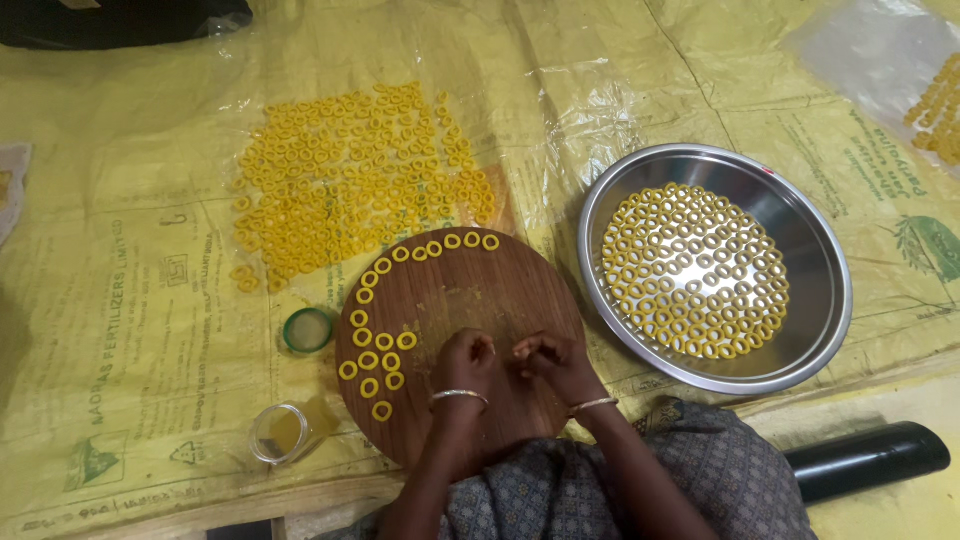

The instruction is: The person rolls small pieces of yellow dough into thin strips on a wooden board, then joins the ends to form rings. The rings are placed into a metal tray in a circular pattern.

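Both hands meet over the near middle of a round wooden board (470, 300): the left hand (466, 362) and the right hand (548, 362) are curled, fingertips pinched together close to each other, seemingly on a small bit of yellow dough too hidden to make out. Each wrist wears a thin bangle. Small yellow dough rings (372, 360), smooth and about even in size, line the board's left and far edge. Many more such rings lie spread on the yellow plastic sheet (130, 300) beyond, and others fill a steel tray (820, 300) to the right. A green lid (307, 329) and a small glass jar (278, 432) sit left of the board.
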